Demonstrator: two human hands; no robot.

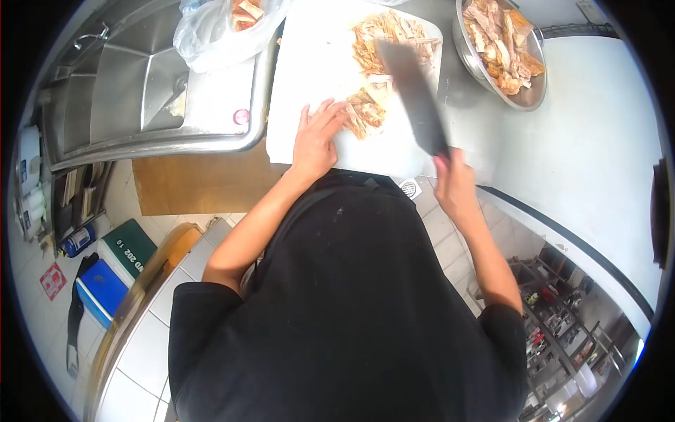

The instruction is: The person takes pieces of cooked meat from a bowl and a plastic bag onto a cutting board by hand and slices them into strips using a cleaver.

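My right hand (455, 186) grips the handle of a broad dark cleaver (415, 95), whose blade is blurred and slants up and left over the white cutting board (302, 67). My left hand (320, 137) lies at the board's near left part, fingers spread, the fingertips touching a small pile of sliced meat (365, 116). Behind that pile, a larger heap of cut meat (394, 35) lies at the back of the board, partly hidden by the blade.
A metal bowl (520, 102) of meat pieces stands right of the board. On the left are a steel sink (162, 84), a plastic bag (204, 46) with meat, and a small pinkish round thing (241, 116). A white surface (576, 119) extends along the right.
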